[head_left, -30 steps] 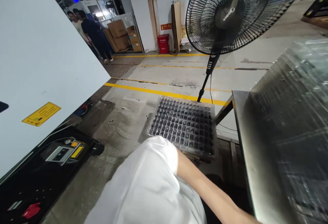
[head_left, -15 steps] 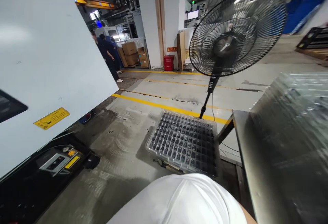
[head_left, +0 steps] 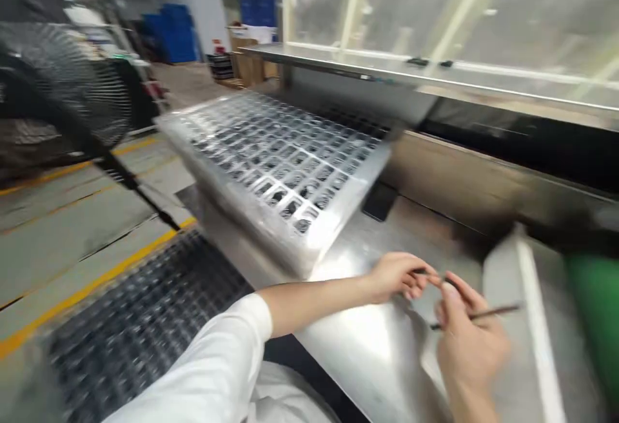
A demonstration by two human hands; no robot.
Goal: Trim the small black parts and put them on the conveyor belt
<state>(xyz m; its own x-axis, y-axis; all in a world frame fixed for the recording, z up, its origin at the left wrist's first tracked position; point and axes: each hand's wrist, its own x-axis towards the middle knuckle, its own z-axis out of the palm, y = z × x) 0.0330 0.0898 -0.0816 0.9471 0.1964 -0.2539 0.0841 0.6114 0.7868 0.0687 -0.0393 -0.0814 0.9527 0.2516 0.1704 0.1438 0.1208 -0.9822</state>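
My two hands meet over a steel table [head_left: 367, 345]; the picture is blurred by motion. My right hand [head_left: 468, 340] grips a thin dark rod-like tool [head_left: 488, 313] that points right. My left hand [head_left: 399, 275], on a bare forearm from a white sleeve, has its fingers curled close to my right fingertips, with a small dark bit at them; the blur hides whether it holds it. Just left of my hands a stack of clear plastic cell trays [head_left: 275, 165] with small dark parts lies on the table.
A second cell tray of dark parts [head_left: 145, 326] sits lower, left of the table. A black standing fan [head_left: 62, 88] is at the far left. A green object [head_left: 594, 307] is at the right edge. A machine housing with a glass window [head_left: 435, 29] rises behind the table.
My view has swung from the floor, fan and white machine panel to the steel table. Both hands have come into view over the table, the right one holding the thin tool.
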